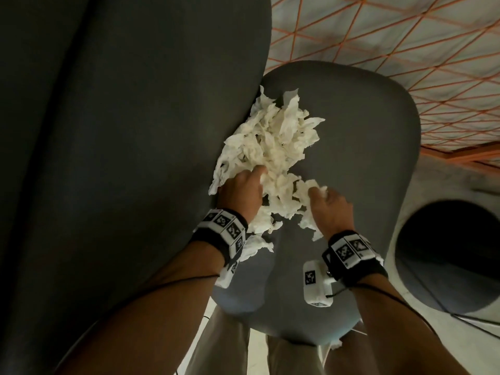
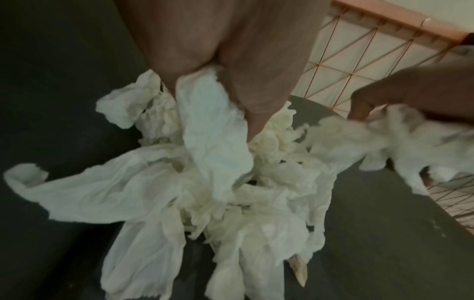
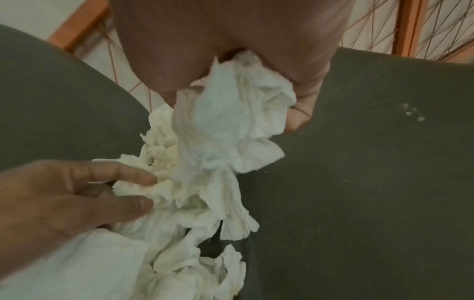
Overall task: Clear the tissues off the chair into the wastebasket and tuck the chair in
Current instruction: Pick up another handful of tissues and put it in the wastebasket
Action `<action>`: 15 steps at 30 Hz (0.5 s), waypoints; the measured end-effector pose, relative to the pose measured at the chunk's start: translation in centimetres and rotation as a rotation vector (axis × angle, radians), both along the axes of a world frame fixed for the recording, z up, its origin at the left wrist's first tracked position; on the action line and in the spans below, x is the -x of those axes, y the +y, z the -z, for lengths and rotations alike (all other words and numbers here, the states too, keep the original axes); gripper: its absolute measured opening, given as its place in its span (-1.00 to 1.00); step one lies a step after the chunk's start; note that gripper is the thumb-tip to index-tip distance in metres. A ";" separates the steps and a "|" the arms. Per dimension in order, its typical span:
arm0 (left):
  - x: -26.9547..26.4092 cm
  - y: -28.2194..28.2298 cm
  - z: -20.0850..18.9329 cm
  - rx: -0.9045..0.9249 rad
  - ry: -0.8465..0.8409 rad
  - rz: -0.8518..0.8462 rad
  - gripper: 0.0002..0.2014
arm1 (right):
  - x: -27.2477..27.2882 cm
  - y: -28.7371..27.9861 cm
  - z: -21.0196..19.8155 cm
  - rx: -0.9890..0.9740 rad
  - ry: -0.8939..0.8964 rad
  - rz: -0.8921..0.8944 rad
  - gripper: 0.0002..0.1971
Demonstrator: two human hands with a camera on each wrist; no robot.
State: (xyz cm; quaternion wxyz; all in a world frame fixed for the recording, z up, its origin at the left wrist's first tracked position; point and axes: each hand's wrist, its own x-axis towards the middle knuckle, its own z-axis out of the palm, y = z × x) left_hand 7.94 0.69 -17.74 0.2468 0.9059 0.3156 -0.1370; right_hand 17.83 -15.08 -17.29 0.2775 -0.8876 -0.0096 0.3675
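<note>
A heap of crumpled white tissues (image 1: 276, 142) lies on the dark grey chair seat (image 1: 365, 147), pushed against the dark surface at its left. My left hand (image 1: 251, 182) digs into the near left side of the heap and holds a strip of tissue (image 2: 212, 125) between thumb and fingers. My right hand (image 1: 319, 194) grips a wad of tissue (image 3: 231, 121) at the heap's near right. The wastebasket (image 1: 446, 255), a dark round opening, stands on the floor right of the chair. Loose tissues trail under both wrists.
A large dark curved surface (image 1: 108, 131) fills the left, touching the seat. An orange lattice panel (image 1: 392, 50) lies beyond the chair. One scrap of tissue (image 1: 336, 345) sits under the seat's front edge by my legs. Pale floor shows around the wastebasket.
</note>
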 end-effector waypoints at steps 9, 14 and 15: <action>2.3 -0.5 -2.5 0.050 -0.283 -0.170 -0.93 | 0.8 -0.9 -0.2 -0.131 -0.135 0.044 -0.91; 5.3 -1.9 -4.4 0.090 -0.332 -0.356 -0.84 | 1.5 1.3 1.2 -0.189 -0.099 -0.051 -0.75; 5.8 -2.1 -4.5 0.097 -0.342 -0.385 -0.80 | 1.5 1.8 1.6 -0.168 -0.095 -0.117 -0.68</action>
